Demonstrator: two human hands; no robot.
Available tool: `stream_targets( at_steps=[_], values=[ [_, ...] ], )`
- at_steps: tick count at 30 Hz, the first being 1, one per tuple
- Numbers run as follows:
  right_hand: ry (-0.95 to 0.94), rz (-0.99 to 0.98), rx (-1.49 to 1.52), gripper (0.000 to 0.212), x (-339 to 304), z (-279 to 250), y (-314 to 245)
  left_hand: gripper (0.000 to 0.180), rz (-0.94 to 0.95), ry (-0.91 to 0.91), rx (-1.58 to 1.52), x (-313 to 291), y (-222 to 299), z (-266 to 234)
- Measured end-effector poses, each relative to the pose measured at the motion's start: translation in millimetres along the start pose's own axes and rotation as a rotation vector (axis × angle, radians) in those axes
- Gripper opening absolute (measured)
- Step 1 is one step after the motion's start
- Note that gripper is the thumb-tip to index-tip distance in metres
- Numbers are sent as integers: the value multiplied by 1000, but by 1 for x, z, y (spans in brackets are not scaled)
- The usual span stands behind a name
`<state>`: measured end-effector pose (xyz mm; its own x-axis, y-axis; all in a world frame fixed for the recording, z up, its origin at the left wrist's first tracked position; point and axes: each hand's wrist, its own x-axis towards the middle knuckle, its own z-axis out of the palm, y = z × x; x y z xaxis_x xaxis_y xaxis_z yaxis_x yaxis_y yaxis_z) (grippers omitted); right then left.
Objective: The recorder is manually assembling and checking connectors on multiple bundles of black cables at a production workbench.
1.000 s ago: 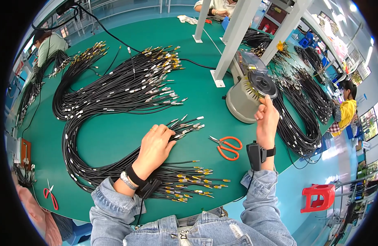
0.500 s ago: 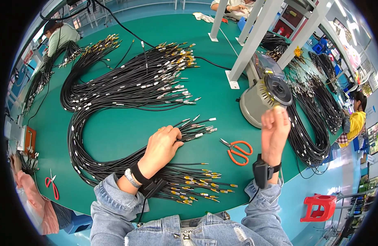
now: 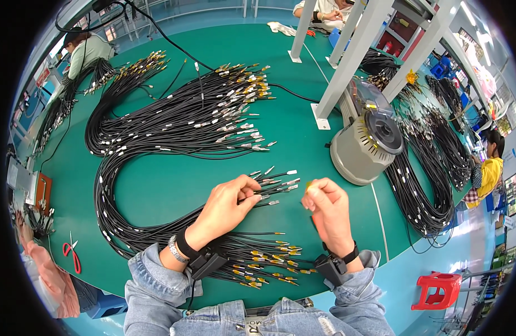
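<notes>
My left hand (image 3: 227, 206) is closed at the end of a bundle of thin black cables (image 3: 157, 228), thumb and forefinger pinched on a cable near its tip. White-sleeved and metal ends (image 3: 283, 183) fan out beyond the fingers. To its right, my right hand (image 3: 329, 208) pinches a small yellow piece of tape (image 3: 309, 186) between thumb and fingertips, a short gap from the cable ends. Behind that hand the orange-handled scissors are mostly hidden. Up and to the right stands a grey round tape dispenser (image 3: 361, 150) with a dark disc on top.
A second row of cable ends with yellow tags (image 3: 269, 259) lies near my body. A larger cable bundle (image 3: 185, 120) fills the table's far left; more cables (image 3: 420, 185) lie right. Grey metal legs (image 3: 345, 73) rise beside the dispenser. Red scissors (image 3: 72, 257) rest left. Co-workers sit around.
My right hand has moved from the dispenser down and left toward the cable ends, now with a yellow piece in its fingers. My left hand has shifted slightly right, its fingers pinching closer together.
</notes>
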<state>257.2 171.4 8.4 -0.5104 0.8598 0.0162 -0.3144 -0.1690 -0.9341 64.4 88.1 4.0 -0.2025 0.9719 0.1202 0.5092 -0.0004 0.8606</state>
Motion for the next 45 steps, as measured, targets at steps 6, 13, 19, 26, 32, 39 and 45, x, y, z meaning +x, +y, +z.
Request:
stream_targets(
  at_steps=[6,13,19,26,32,39,45],
  values=[
    [-76,34,-181,7,-12,5,-4,12,102,7,-75,9,31,12],
    [-110,-12,-229,7,-17,1,2,10,52,3,-193,0,43,25],
    [-71,-5,-264,8,-18,-2,7,9,104,40,-153,-4,45,28],
    [-59,-12,-240,8,-19,0,8,8,182,67,-93,-5,46,29],
    [-57,-6,-252,8,-21,2,5,9,143,107,-154,-6,45,31],
    [-33,-26,-221,8,-22,5,4,12,140,116,-156,-7,43,34],
    [-26,-26,-203,8,-21,5,6,12,174,117,-116,-7,44,34]
  ],
)
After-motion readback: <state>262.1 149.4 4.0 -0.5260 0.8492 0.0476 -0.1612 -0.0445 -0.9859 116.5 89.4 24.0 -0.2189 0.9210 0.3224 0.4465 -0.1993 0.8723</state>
